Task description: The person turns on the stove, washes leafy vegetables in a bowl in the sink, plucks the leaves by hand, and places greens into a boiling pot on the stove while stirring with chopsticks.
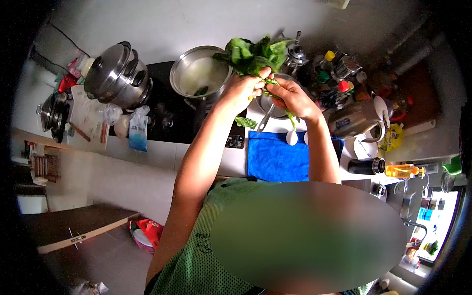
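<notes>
Counter (233,160) clutter ran along the wall; the left hand (241,92) was clamped on the leafy greens (258,58) just below the leaves, apparently to steady them, while the right hand (296,101) pinched the stems beside it; the bunch was held up near the metal pot (175,74) of pale liquid, seemingly for easy reach; a blue cloth (275,157) lay closer to the body, perhaps against drips.

One pale wall (167,24) is softly shaded. Grey floor (105,250) is shown at lower left; one bright window (446,211), at right.
</notes>
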A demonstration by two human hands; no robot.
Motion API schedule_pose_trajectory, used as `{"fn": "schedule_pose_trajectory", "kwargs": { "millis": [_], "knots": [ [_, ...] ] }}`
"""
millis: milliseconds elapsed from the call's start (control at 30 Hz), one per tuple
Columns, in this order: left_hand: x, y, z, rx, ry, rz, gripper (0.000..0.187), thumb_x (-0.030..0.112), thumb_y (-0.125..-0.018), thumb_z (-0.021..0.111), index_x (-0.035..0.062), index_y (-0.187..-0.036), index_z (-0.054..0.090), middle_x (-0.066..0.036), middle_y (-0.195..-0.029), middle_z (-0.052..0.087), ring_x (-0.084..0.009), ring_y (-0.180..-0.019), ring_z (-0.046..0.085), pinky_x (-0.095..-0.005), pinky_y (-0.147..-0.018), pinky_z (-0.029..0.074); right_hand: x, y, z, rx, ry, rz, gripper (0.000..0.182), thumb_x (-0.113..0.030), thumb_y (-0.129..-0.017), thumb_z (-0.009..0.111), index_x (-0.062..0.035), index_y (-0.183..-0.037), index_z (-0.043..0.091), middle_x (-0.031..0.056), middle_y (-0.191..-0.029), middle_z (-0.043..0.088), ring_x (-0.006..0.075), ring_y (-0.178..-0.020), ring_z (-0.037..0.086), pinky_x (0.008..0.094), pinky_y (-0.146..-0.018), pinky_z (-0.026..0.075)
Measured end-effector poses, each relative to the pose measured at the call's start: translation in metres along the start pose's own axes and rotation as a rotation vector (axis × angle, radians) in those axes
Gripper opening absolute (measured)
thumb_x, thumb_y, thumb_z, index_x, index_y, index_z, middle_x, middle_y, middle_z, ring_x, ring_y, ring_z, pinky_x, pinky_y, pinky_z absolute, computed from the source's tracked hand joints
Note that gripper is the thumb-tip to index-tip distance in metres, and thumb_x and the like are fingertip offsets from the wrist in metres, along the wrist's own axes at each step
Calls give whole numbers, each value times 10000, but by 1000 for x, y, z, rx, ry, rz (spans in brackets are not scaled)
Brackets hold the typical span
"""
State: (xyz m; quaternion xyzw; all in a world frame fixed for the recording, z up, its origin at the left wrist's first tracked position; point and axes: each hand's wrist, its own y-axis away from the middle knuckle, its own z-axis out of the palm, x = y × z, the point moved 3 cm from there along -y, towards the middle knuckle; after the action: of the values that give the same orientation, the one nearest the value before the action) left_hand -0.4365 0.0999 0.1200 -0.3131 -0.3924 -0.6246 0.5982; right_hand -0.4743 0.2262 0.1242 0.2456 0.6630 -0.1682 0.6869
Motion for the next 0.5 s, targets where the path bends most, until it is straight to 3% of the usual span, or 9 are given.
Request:
{"fn": "schedule_pose_trajectory", "kwargs": {
  "millis": [67, 133, 200, 300, 333, 400, 467, 500],
  "knots": [
    [-3, 3, -5, 65, 152, -32, 167, 237, -810, 523, 76, -855, 519, 29, -717, 498, -4, -479, 323, -129, -391, 254, 3, -5, 4, 8, 31, -35, 225, -245, -849, 457, -53, -927, 544, -70, -605, 423, 22, -508, 345, 177, -438, 267],
    [-7, 4, -17, -24, 354, -57, 104, 121, -824, 452, 51, -876, 508, -6, -746, 491, -17, -504, 344, -155, -425, 276, 1, -6, 11, -21, -74, -18, 191, -238, -845, 459, -62, -862, 532, -67, -567, 385, 15, -466, 314, 171, -408, 248],
    [-2, 10, -20, -98, 461, -41, 81, 107, -828, 439, 60, -856, 499, 5, -706, 461, -14, -502, 332, -145, -408, 267, 4, -10, 19, -97, -302, 4, 188, -242, -843, 459, -63, -825, 513, -66, -542, 363, 18, -437, 308, 170, -378, 243],
    [18, 28, -34, -20, 461, 42, 69, 107, -838, 425, 65, -862, 473, -3, -709, 427, -14, -488, 321, -134, -396, 258, -2, -29, 39, -155, -319, 1, 201, -259, -840, 457, -66, -789, 477, -57, -509, 346, 28, -411, 298, 175, -350, 230],
    [26, 35, -41, -86, 464, 112, 59, 105, -836, 430, 54, -859, 451, -6, -711, 412, -15, -487, 318, -135, -393, 255, -6, -37, 47, -200, -362, -3, 202, -259, -839, 455, -66, -783, 470, -55, -503, 341, 29, -409, 297, 175, -350, 229],
    [39, 50, -69, 20, 567, 125, 107, 141, -864, 394, 45, -891, 433, 5, -705, 377, -24, -497, 306, -134, -389, 248, -6, -56, 57, -243, -479, -8, 200, -259, -836, 455, -67, -781, 466, -51, -495, 341, 32, -410, 297, 181, -356, 230],
    [56, 70, -109, -4, 616, 267, 91, 129, -853, 431, 39, -849, 421, -8, -695, 396, -22, -488, 313, -144, -392, 250, -14, -75, 56, -125, -379, -37, 215, -281, -832, 461, -76, -773, 477, -42, -509, 370, 36, -414, 307, 181, -364, 239],
    [61, 81, -125, 87, 535, 297, 96, 131, -855, 432, 35, -859, 424, -10, -697, 398, -26, -489, 314, -144, -395, 248, -20, -86, 57, -48, -88, -80, 241, -305, -829, 462, -74, -782, 514, -32, -530, 398, 44, -432, 325, 195, -386, 256]
  ]
}}
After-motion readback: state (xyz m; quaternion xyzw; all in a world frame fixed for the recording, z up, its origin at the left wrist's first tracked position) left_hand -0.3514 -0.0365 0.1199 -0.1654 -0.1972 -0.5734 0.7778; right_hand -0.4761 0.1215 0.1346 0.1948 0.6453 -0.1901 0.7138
